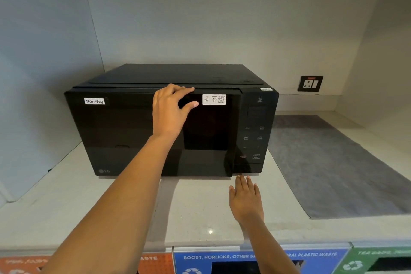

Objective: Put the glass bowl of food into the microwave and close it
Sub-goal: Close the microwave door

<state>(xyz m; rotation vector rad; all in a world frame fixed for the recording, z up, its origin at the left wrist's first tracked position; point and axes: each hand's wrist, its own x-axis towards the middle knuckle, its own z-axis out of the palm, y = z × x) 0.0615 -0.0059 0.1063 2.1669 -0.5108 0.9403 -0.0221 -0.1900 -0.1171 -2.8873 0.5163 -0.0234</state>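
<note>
A black microwave with a "Non-Veg" label stands on the pale counter, its door looking closed. My left hand rests on the top edge of the door, fingers curled over the rim and thumb on the glass near a white QR sticker. My right hand hovers flat over the counter just below the microwave's control panel, fingers apart and holding nothing. No glass bowl of food is in view.
A grey mat lies on the counter to the right of the microwave. A wall socket sits on the back wall. Orange, blue and green waste-bin labels run along the counter's front edge.
</note>
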